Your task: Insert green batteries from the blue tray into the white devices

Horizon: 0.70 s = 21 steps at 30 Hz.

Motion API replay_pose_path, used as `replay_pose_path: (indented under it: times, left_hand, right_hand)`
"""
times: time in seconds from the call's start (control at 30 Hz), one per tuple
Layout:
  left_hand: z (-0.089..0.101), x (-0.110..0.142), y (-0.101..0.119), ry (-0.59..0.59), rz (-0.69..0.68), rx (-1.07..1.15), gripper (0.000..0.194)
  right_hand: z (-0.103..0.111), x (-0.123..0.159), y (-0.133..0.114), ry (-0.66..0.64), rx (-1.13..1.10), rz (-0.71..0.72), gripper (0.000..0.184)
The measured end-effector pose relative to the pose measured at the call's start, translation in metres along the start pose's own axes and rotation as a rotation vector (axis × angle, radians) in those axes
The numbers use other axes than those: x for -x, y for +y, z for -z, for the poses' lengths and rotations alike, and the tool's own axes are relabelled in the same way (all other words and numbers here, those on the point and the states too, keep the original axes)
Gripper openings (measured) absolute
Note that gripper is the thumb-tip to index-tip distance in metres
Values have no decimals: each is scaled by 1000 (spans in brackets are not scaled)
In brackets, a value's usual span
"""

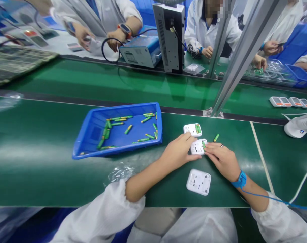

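Between my hands a small white plastic device [195, 147] lies on the green mat with its battery compartment upward. My left hand [178, 151] grips its left edge, thumb below and fingers above. The fingertips of my right hand [225, 160] are closed on a green battery [203, 145] at the compartment on the device's right side. Just behind sits a similar white device [193, 129] with green batteries [198, 128] in it. Nearer me lies another white device [198, 182], its compartment without batteries. A loose green battery [216, 137] rests beyond my right hand.
A blue tray [118, 149] with several green batteries stands to the left. Crumpled clear plastic [121, 172] lies before it. A metal post [244, 60] rises behind. White devices [291, 102] and a white scanner-like object [298, 125] are at right. Co-workers [97, 20] sit opposite.
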State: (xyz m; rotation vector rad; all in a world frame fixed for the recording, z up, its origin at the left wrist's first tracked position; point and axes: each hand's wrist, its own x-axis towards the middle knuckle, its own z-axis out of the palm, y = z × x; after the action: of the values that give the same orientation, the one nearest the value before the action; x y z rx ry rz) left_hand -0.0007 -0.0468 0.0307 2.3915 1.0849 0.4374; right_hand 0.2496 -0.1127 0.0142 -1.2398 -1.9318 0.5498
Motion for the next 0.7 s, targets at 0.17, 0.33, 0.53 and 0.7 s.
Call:
replay_pose_path:
  times: [0.17, 0.33, 0.53, 0.7]
  left_hand:
    - [-2, -1, -3, 13, -32, -13, 50]
    - [0, -4, -5, -23, -23, -47, 58]
    - [1, -7, -10, -78, -85, -38, 62]
    - [-2, -9, -12, -62, -84, -48, 64]
  right_hand:
    - [-4, 2, -6, -29, 91, 35, 25]
    - [12, -8, -2, 35, 128, 21, 23]
    - [44, -30, 39, -47, 231, 22, 25]
    - [43, -31, 38, -121, 189, -67, 19]
